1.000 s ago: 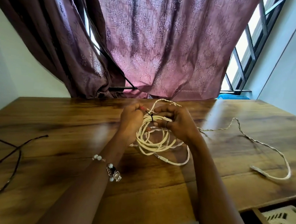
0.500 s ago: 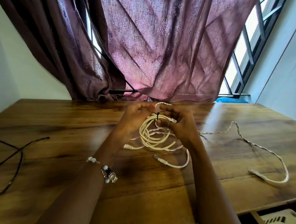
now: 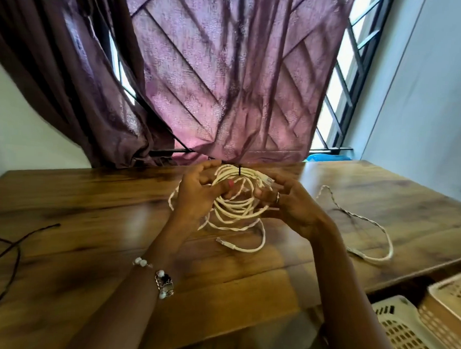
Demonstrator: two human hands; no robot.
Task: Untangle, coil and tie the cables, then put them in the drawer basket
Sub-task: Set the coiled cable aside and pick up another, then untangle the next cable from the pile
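Now you work over the wooden table [image 3: 88, 220], with the maroon curtain [image 3: 215, 80] hanging behind it and the pale drawer basket [image 3: 408, 335] low at your right, below the table's edge. A second basket [image 3: 452, 306] sits just beside that one. Between your hands you hold the coiled white cable [image 3: 236, 201], raised and tilted so its ring faces you; a loose tail with a plug end trails onto the wood beneath. Another white cable [image 3: 376, 230] lies uncoiled to the right, and a dark cord [image 3: 9, 248] lies far left, well apart. Your left hand [image 3: 196, 194] curls its fingers round the coil's left side. Your right hand [image 3: 289, 204] grips the right side, near the connector at the top. The small black tie [image 3: 239, 171] sits at the coil's top edge, between both hands and just above your fingertips, slightly nearer the left. Likely the cinching turns on that: the tie crosses the strands upright, so your fingers must reach up to it.
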